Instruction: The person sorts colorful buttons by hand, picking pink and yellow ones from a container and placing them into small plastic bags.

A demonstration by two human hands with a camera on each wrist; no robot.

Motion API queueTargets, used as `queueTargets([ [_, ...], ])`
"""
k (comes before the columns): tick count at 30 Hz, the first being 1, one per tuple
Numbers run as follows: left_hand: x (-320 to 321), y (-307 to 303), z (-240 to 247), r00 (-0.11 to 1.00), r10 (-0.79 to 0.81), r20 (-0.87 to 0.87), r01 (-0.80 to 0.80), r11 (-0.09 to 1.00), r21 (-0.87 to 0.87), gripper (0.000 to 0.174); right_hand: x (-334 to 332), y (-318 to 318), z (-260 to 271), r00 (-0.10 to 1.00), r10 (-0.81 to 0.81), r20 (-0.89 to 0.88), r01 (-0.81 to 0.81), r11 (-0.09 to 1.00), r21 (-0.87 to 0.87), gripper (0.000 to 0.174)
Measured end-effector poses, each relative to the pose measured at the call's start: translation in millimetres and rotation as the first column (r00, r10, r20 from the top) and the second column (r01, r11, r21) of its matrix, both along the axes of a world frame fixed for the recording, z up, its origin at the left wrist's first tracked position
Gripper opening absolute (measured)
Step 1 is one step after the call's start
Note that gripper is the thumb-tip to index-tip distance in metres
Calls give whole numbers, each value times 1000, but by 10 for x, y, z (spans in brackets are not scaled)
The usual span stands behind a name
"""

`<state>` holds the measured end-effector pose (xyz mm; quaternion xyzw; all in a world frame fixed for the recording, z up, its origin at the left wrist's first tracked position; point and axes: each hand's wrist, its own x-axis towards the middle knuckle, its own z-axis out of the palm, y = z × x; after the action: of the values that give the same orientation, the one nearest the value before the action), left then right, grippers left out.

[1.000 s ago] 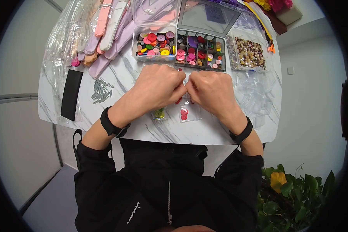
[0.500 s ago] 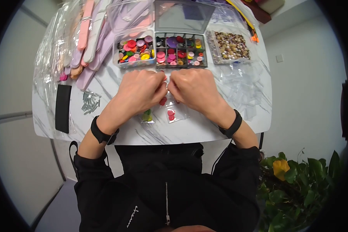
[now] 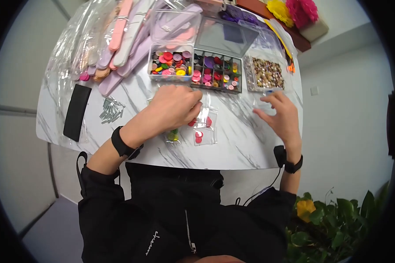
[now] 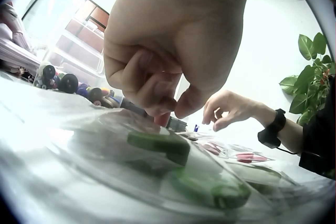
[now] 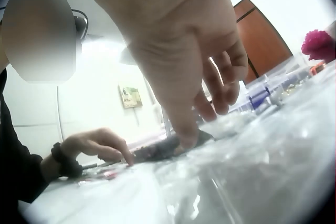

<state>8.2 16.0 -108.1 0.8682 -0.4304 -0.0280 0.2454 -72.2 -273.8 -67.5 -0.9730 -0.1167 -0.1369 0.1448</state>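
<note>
My left hand (image 3: 173, 107) is over the middle of the table, fingers curled and thumb close to the index fingertip. It pinches a small clear plastic bag, mostly hidden behind the fingers; a reddish bit shows at the fingertips in the left wrist view. Small bags with red buttons (image 3: 199, 137) lie just right of and below this hand. A bag with green buttons (image 4: 210, 190) lies under the wrist. My right hand (image 3: 283, 115) is at the table's right side, fingers spread and thumb apart, low over loose clear plastic bags (image 5: 210, 198).
Along the back stand a box of mixed buttons (image 3: 171, 78), a divided button case (image 3: 216, 89) and a box of beads (image 3: 267, 74). To the left lie a black strip (image 3: 77, 113), small metallic pieces (image 3: 112, 110) and wrapped pastel strips (image 3: 118, 65).
My right hand has parted from the left and moved right, its fingers opening from a pinch. The left hand remains near the middle, still curled. The head view has shifted.
</note>
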Motion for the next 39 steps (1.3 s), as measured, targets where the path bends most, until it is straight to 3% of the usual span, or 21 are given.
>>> queueTargets([
  [3,-5,2,-13,1000,6,-2,-6,1000,-4,21,-29,-72,-211,993,14,120,6,987,-161,17],
  [9,-6,-11,1,997,17,-70,-10,995,96,20,-108,-27,-63,982,51,179,-17,983,-182,18],
  [12,-15,-11,11,1000,-2,18,4,997,-83,25,-110,93,167,983,55,173,-35,992,-121,17],
  [13,-18,-4,47,1000,1,14,0,997,-80,25,-100,174,206,985,52,165,-64,995,72,15],
  [15,-10,4,196,934,-110,-340,23,968,-250,31,-94,372,271,988,40,151,-103,892,439,12],
  [16,-3,-5,238,853,-184,-489,11,942,-335,36,-67,527,298,987,40,154,-104,893,438,12],
  [17,6,-17,239,856,-183,-484,11,942,-337,36,-7,727,316,998,18,60,-55,715,697,13],
  [18,8,-26,223,796,-256,-548,-41,881,-471,41,56,858,320,999,29,-39,21,467,884,14],
  [20,13,-26,197,663,-422,-618,-188,705,-684,51,217,947,288,987,132,-94,29,428,903,17],
  [21,29,-15,202,668,-420,-614,-190,702,-686,51,306,964,284,962,231,-146,46,390,919,21],
  [24,110,35,199,699,-499,-512,-243,508,-826,57,543,923,311,942,296,-156,1,465,885,24],
  [25,136,46,188,699,-497,-514,-247,508,-826,57,591,915,308,931,322,-169,-15,498,867,26],
  [29,195,59,142,711,-454,-538,-248,554,-795,56,661,943,313,963,241,-116,-56,605,794,22],
  [30,188,68,189,639,-469,-610,-318,562,-764,55,667,920,300,964,235,-125,-44,603,796,22],
  [32,167,76,258,463,-495,-735,-442,590,-676,52,641,846,248,952,304,-19,-222,735,640,22],
  [34,191,69,218,384,-515,-766,-422,640,-642,49,612,791,232,942,337,2,-284,790,544,23],
  [36,239,59,183,279,-530,-801,-358,716,-599,42,651,805,291,866,460,194,-499,813,299,24],
  [37,231,51,169,272,-532,-802,-359,717,-598,42,658,810,299,802,531,274,-582,798,156,24],
  [39,207,40,150,303,-504,-809,-336,738,-585,42,640,807,281,799,543,257,-589,793,155,25],
])
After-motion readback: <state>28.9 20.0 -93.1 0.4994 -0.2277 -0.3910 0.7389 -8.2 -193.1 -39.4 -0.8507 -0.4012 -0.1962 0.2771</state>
